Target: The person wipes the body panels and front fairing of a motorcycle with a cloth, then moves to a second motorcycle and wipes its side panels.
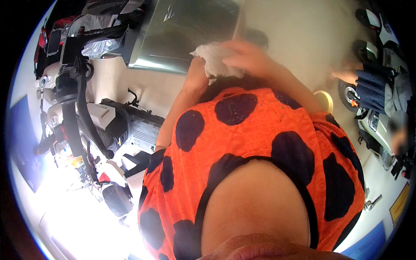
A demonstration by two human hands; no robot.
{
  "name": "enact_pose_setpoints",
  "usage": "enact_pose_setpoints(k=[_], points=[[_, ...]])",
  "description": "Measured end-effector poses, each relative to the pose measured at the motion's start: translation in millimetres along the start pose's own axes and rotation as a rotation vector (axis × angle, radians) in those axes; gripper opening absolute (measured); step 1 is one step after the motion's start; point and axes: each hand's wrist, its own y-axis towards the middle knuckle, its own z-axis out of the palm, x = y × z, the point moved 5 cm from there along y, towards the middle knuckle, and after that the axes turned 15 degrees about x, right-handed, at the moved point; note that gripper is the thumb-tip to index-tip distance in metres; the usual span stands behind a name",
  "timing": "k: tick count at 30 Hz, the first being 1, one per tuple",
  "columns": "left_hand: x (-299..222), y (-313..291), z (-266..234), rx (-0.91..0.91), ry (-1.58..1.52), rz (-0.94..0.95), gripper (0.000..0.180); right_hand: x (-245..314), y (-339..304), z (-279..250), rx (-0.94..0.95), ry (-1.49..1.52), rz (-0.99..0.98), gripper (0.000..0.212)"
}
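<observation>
In front of my body is a crumpled white cloth (213,58), bunched up between my hands. My left hand (198,69) grips it from the left side, and the cloth covers most of its fingers. Over the cloth's right edge lies my right hand (245,54). Motion smears its fingers, so their grip does not show. Just beyond my left hand is a shiny, dark-topped flat surface with a pale metallic edge (149,64).
On the left stands a scooter with dark handlebars (80,99), close to my left arm. Behind it are a grey slatted box (145,130) and clear plastic wrapping (97,37). At the right, another person in dark patterned clothing (373,93) reaches out near parked scooters (376,130).
</observation>
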Motion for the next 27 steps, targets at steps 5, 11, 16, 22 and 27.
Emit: enact_pose_setpoints(k=[5, 11, 16, 22, 27], points=[[14, -2, 3, -0.031, 0.365, -0.34, 0.036, 1, -19, -41, -0.186, -0.222, -0.082, 0.028], [-5, 17, 47, 0.161, -0.333, 0.03, 0.061, 6, -44, -37, 0.003, -0.674, -0.312, 0.028], [-2, 31, 53, 0.114, -0.183, 0.03, 0.043, 0, -59, -24, 0.032, -0.886, -0.314, 0.025], [1, 34, 60, 0.074, -0.261, 0.1, 0.033, -19, -78, -38, -0.181, -0.381, -0.12, 0.021], [-21, 27, 83, 0.114, 1.139, 0.267, 0.028, -50, -72, -42, -0.377, 0.03, 0.169, 0.028]])
